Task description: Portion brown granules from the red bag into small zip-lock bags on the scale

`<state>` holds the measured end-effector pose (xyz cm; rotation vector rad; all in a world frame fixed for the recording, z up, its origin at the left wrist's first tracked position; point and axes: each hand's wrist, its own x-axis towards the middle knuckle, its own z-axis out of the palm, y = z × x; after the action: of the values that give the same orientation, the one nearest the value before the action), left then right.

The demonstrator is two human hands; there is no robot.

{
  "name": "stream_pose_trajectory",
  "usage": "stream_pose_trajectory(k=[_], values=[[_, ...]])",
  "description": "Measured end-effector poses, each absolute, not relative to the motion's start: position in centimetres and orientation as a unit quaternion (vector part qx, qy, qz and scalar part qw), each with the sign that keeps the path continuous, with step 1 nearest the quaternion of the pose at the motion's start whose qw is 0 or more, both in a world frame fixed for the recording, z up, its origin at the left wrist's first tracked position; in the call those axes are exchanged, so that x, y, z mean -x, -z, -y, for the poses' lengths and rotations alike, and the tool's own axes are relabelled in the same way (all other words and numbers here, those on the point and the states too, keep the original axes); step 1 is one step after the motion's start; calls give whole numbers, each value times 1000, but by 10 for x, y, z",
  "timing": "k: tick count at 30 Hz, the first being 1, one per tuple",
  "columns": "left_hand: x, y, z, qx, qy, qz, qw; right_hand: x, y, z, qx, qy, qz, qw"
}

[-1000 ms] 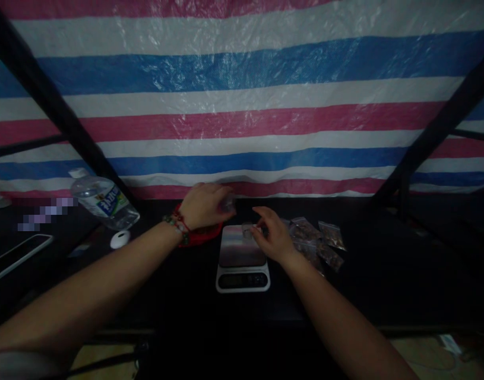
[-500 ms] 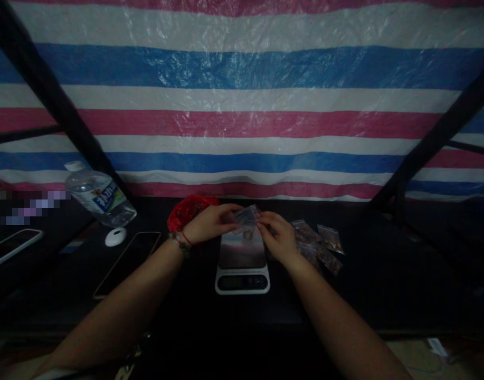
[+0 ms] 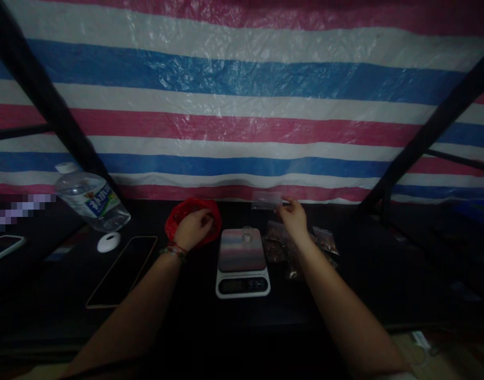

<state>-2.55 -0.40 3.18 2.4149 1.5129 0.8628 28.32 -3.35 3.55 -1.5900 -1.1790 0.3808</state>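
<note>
My left hand (image 3: 194,229) is inside an open red plastic bag (image 3: 215,232) that holds small dark pieces. Its fingers curl together among them, and what they pinch is hidden. My right hand (image 3: 294,217) pinches the right edge of a small clear zip bag (image 3: 264,200), lifted behind the scale. Between my hands sits a white kitchen scale (image 3: 243,287) with a shiny, reflective plate. A small clear cup (image 3: 247,235) stands near the back of that plate. Several filled zip bags (image 3: 276,248) lie right of the scale, partly under my right forearm.
A plastic bottle (image 3: 93,198) leans at the left, with a white rounded object (image 3: 108,242) and a phone (image 3: 123,272) in front of it. Another phone (image 3: 4,248) lies farther left. Striped sheeting (image 3: 242,126) hangs behind the black table (image 3: 364,285), between slanted dark posts.
My left hand has let go of the clear zip bag and moved left into the red bag. My right hand has carried the zip bag back and right, away from above the scale.
</note>
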Motion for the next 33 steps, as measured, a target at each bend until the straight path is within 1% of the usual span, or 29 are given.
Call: stream_pose_trajectory(k=[2,5,7,11,14,19,22,24,27,29,31,33], values=[[30,-26,1,-816,-244,-519,75,-292,-36,21,724,-147,519,430],[30,-22,1,-820,-200,-528,88,-302,-36,12,771,-127,578,238],[30,-20,2,-829,-167,-524,99,-308,-36,14,772,-118,607,148],[27,-15,1,-846,-129,-509,91,-309,-31,24,741,-132,656,54],[26,-12,2,-858,-129,-489,89,-303,-26,25,738,-167,653,26],[22,-10,3,-883,-151,-430,114,-299,-23,21,726,-213,651,59],[20,-9,2,-884,-168,-418,123,-305,-31,24,727,-212,644,104],[19,-10,0,-880,-198,-416,120,-308,-42,29,724,-189,637,187],[18,-13,1,-849,-299,-418,120,-300,-62,40,660,-167,622,387],[18,-15,6,-818,-379,-407,151,-282,-73,48,578,-211,623,484],[16,-17,14,-793,-437,-361,225,-254,-78,57,512,-247,630,530],[12,-17,22,-771,-467,-295,316,-223,-78,64,483,-229,643,548]])
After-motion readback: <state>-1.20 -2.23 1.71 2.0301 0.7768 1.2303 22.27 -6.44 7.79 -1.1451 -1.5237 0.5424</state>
